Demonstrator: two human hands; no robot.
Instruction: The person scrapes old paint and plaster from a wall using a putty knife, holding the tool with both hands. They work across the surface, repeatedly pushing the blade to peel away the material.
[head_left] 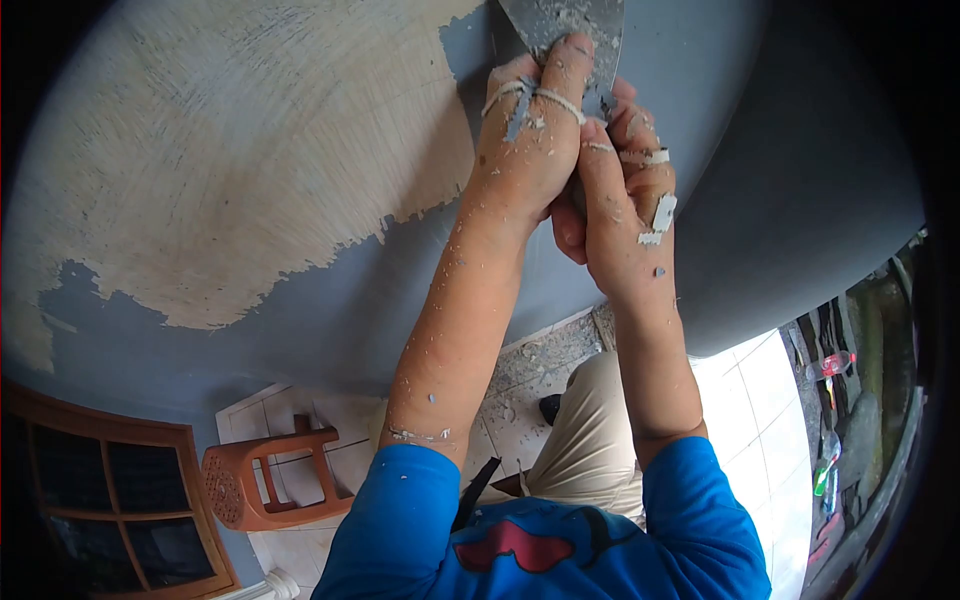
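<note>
Both hands are on a paint scraper (603,35) at the top of the head view, its wide metal blade speckled with paint crumbs and held near the wall. My left hand (530,135) is closed at the base of the blade, with its thumb lying along the metal. My right hand (625,195) is wrapped around the lower part, and the handle is mostly hidden between the hands. Paint flakes and curled strips stick to both hands and forearms. The grey painted wall (330,310) has a large bare beige patch (260,150) with ragged edges on the left.
An orange plastic stool (235,485) lies or stands at the lower left, near a wooden-framed window (110,500). Paint debris (540,360) covers part of the tiled floor (755,420). A dark grey rounded surface (800,200) is on the right, with a plastic bottle (832,365) and litter beyond.
</note>
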